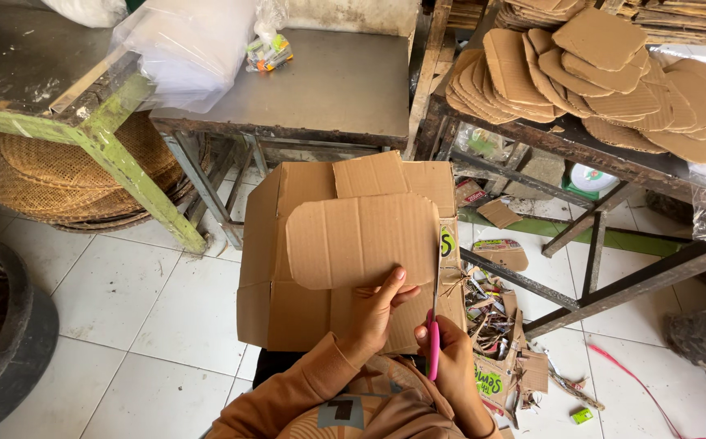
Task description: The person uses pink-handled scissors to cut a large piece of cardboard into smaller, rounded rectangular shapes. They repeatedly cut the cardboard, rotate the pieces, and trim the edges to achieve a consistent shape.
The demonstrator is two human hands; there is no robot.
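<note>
Right hand (448,348) grips pink-handled scissors (435,309); left hand (375,309) pinches, seemingly, a round-cornered corrugated cardboard template (357,240).

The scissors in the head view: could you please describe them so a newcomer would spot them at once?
Find the big flattened cardboard box at centre. Along its right edge, the right hand holds the scissors upright. They alone have bright pink handles.

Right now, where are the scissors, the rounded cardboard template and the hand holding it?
scissors (436,284), head view, on the blade along the cardboard's right edge.
rounded cardboard template (361,240), head view, on its flat middle.
left hand (375,313), head view, on the back of the hand.
</note>
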